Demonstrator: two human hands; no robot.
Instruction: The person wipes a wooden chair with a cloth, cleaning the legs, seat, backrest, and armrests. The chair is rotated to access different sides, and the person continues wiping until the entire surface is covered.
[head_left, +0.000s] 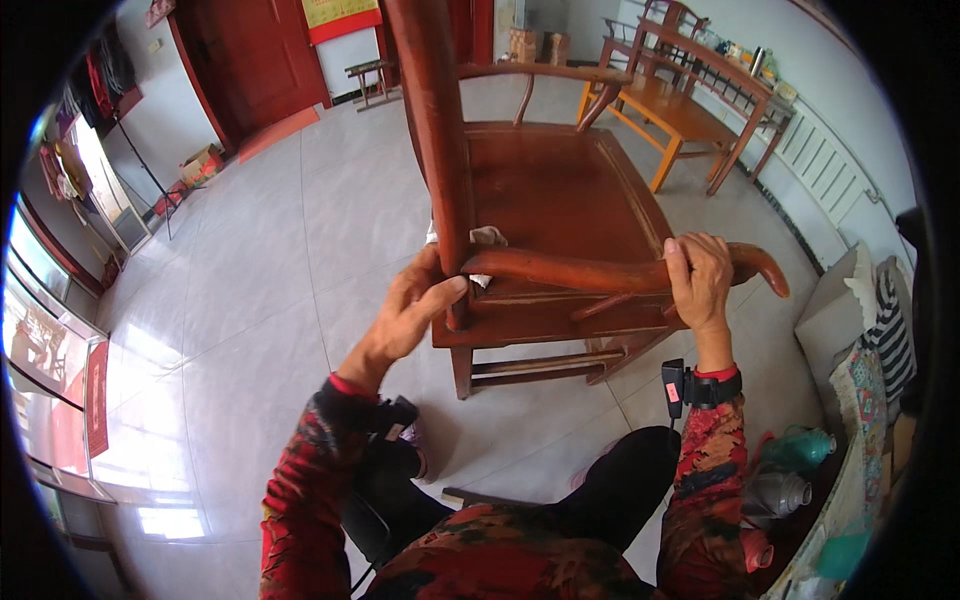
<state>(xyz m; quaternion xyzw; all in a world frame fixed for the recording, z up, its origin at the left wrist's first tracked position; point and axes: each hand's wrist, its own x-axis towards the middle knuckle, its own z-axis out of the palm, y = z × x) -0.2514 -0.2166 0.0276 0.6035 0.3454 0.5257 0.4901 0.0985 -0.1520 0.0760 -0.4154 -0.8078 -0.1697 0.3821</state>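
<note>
A reddish-brown wooden armchair (555, 195) stands before me, its near armrest (570, 271) running from the back post (442, 150) to a curved end. My right hand (699, 277) is wrapped over this armrest near its front end. At the foot of the visible back post, where the armrest joins it, my left hand (412, 304) presses a pale cloth (489, 236) around the wood. Bits of the cloth show on both sides of the post and below the armrest. The fingertips of my left hand are hidden behind the post.
A yellow-brown bench (675, 112) and a dark wooden table (720, 56) stand along the right wall. Several plastic bottles (799, 448) lie at the lower right, beside a grey sofa-like seat (832, 315). A thin tripod stand (146, 169) is at the left. A small stool (367, 71) stands farther back.
</note>
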